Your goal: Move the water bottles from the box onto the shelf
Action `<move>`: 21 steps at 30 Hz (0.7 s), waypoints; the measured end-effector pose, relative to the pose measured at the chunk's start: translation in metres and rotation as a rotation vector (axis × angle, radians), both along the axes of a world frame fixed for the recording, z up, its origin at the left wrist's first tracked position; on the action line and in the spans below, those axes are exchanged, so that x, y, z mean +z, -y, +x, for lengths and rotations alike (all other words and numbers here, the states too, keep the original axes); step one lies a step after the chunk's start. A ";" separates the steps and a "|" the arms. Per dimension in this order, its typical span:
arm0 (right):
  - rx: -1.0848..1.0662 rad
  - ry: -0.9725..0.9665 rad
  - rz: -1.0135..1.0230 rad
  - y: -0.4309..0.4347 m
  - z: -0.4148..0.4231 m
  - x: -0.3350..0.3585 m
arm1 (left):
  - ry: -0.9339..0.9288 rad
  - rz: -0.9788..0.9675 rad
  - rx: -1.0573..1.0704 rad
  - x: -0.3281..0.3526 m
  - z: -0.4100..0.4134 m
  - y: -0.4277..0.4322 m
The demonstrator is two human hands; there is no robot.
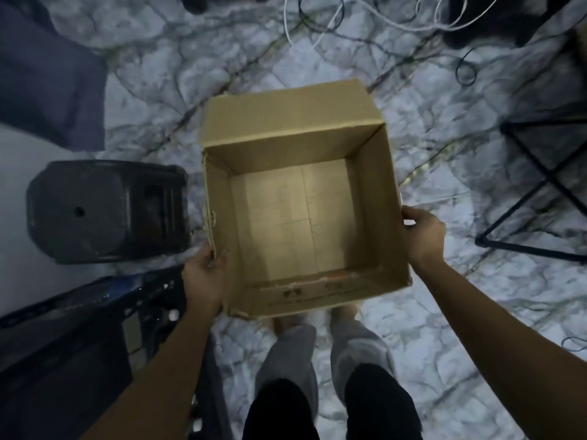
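I look straight down into an open brown cardboard box held above a marbled floor. Its inside is bare; no water bottle shows in it or anywhere in view. My left hand grips the box's left wall near the front corner, fingers curled over the rim. On the opposite side, my right hand clasps the right wall from outside. One far flap stands tilted away from me. My legs and feet show below the box. No shelf is recognisable in view.
A black plastic stool stands left of the box. A dark blue crate-like frame lies at lower left. A black metal frame stands at right. White and black cables trail across the floor at the top.
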State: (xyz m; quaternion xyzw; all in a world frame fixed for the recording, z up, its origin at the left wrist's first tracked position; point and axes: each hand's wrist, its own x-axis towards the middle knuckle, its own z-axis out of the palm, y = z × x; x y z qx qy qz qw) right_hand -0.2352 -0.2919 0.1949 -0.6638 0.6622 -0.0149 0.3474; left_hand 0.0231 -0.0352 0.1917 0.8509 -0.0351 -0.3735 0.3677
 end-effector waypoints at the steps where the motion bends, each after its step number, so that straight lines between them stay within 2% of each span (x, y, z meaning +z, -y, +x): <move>1: -0.002 -0.008 0.003 0.001 0.000 -0.024 | 0.021 -0.015 0.006 -0.022 -0.001 0.005; 7: -0.002 -0.035 -0.007 0.008 -0.003 -0.143 | 0.104 -0.012 -0.051 -0.139 -0.005 0.014; 11: -0.010 -0.050 0.011 0.009 -0.002 -0.182 | 0.135 -0.020 -0.007 -0.174 -0.020 0.015; 17: -0.007 -0.038 -0.003 -0.004 -0.006 -0.195 | 0.231 0.025 -0.011 -0.200 -0.027 0.003; 19: 0.000 -0.007 0.024 -0.006 -0.005 -0.190 | 0.197 0.009 -0.027 -0.198 -0.024 0.002; 21: -0.002 -0.037 0.031 -0.010 -0.009 -0.181 | 0.060 0.021 -0.046 -0.193 -0.023 0.003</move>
